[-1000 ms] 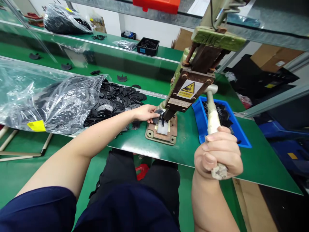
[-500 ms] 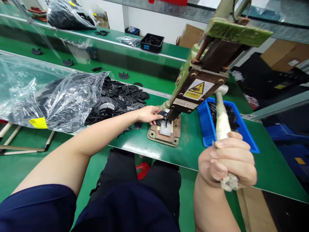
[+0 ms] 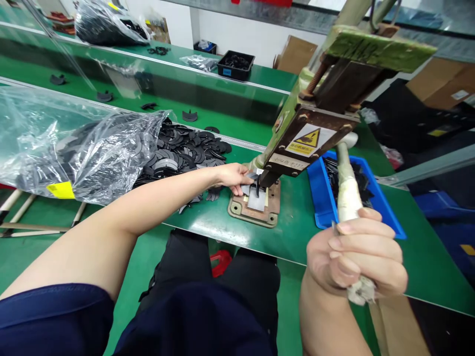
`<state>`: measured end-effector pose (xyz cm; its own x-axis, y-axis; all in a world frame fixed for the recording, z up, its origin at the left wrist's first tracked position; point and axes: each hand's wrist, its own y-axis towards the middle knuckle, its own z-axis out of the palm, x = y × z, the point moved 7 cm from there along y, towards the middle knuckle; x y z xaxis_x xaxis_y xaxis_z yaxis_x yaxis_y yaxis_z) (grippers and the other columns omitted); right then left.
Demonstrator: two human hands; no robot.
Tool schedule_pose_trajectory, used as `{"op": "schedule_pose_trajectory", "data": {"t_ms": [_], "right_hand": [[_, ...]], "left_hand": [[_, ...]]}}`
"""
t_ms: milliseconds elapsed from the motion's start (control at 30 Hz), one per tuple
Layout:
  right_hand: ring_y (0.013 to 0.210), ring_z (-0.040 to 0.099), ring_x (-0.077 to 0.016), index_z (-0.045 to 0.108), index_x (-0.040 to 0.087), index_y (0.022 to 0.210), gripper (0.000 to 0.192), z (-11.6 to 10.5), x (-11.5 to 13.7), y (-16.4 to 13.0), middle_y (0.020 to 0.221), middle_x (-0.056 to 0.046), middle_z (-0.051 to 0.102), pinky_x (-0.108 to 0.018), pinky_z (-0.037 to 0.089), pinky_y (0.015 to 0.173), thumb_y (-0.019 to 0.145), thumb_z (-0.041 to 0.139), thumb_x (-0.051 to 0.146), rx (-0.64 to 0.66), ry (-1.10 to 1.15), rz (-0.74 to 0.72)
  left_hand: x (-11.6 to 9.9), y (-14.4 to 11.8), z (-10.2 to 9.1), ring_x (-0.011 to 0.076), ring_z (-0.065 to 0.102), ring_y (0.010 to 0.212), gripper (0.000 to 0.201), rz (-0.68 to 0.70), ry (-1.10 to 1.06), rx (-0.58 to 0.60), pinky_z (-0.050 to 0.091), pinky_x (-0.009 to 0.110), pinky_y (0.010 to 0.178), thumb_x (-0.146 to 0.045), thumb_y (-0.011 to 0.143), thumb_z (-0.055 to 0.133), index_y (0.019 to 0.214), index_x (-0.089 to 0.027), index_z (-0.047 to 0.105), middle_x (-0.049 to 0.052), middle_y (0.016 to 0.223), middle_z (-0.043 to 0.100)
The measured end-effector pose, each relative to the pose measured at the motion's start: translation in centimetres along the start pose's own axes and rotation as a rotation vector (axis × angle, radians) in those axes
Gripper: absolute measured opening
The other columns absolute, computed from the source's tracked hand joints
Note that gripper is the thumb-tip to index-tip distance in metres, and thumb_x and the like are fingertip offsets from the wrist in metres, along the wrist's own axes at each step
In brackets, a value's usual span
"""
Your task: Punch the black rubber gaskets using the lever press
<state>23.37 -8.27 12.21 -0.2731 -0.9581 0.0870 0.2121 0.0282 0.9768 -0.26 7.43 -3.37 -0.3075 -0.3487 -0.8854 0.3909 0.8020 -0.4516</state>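
Note:
My right hand [image 3: 361, 252] is wrapped round the pale, tape-covered lever handle [image 3: 347, 185] of a green hand press [image 3: 311, 133]. At the foot of the press, my left hand [image 3: 237, 178] pinches a curved black plastic piece [image 3: 249, 189] on the press base [image 3: 237, 211]. The piece lies under the ram, its far part hidden by the ram and my fingers. A bright metal plate [image 3: 256, 200] sits on the base in front of it.
Left of the press, similar black pieces [image 3: 193, 148] spill from a clear plastic bag [image 3: 92, 153]. To its right stands a blue bin [image 3: 322, 202] holding black pieces. Several pieces lie on the green strip behind, and a black crate [image 3: 235, 69] stands farther back.
The black piece has turned in my left fingers and now shows a paler, flatter side at the ram. My right hand stays round the lever; the view has shifted slightly.

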Motion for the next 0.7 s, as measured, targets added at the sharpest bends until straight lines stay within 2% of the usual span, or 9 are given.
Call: {"op": "schedule_pose_trajectory", "data": {"t_ms": [200, 333, 467, 600, 700], "right_hand": [[0.061, 0.055, -0.0083, 0.025, 0.021, 0.060, 0.059, 0.0, -0.1, 0.0, 0.055, 0.008, 0.037, -0.037, 0.055, 0.085, 0.091, 0.072, 0.039, -0.039, 0.003, -0.021], [0.058, 0.054, -0.0096, 0.028, 0.022, 0.061, 0.055, 0.0, -0.2, 0.0, 0.053, 0.007, 0.037, -0.037, 0.057, 0.084, 0.088, 0.074, 0.036, -0.042, 0.046, -0.079], [0.056, 0.054, -0.0096, 0.027, 0.022, 0.060, 0.055, -0.3, -0.8, 0.0, 0.052, 0.007, 0.037, -0.037, 0.058, 0.084, 0.085, 0.074, 0.037, -0.088, 0.056, -0.088], [0.049, 0.051, -0.0100, 0.023, 0.022, 0.059, 0.062, -0.8, -1.0, -0.1, 0.048, 0.008, 0.037, -0.037, 0.058, 0.075, 0.081, 0.078, 0.041, -0.082, 0.074, -0.149], [0.048, 0.052, -0.0117, 0.024, 0.022, 0.057, 0.064, -1.2, -1.2, -0.1, 0.047, 0.008, 0.042, -0.039, 0.058, 0.072, 0.080, 0.078, 0.044, -0.062, 0.034, -0.121]], "left_hand": [[1.3, -0.5, 0.8, 0.0155, 0.077, 0.060, 0.027, -0.057, -0.139, -0.048, 0.062, 0.018, 0.058, -0.037, 0.097, 0.079, 0.107, -0.015, 0.065, 0.002, 0.066, 0.072], [1.4, -0.5, 0.9, 0.0174, 0.077, 0.060, 0.025, -0.032, -0.149, -0.090, 0.062, 0.021, 0.055, -0.032, 0.097, 0.078, 0.111, -0.015, 0.066, 0.003, 0.070, 0.074], [1.4, -0.1, 1.0, 0.0176, 0.076, 0.058, 0.028, -0.058, -0.217, -0.078, 0.061, 0.021, 0.053, -0.033, 0.093, 0.083, 0.108, -0.016, 0.067, 0.004, 0.073, 0.075], [0.8, -0.4, 1.6, 0.0178, 0.075, 0.057, 0.018, -0.067, -0.081, -0.024, 0.059, 0.022, 0.054, -0.033, 0.102, 0.068, 0.110, -0.016, 0.067, 0.006, 0.071, 0.075], [-0.1, -0.7, 0.4, 0.0195, 0.073, 0.055, 0.025, -0.062, 0.016, -0.001, 0.055, 0.024, 0.050, -0.040, 0.103, 0.066, 0.105, -0.016, 0.069, 0.008, 0.074, 0.077]]}}
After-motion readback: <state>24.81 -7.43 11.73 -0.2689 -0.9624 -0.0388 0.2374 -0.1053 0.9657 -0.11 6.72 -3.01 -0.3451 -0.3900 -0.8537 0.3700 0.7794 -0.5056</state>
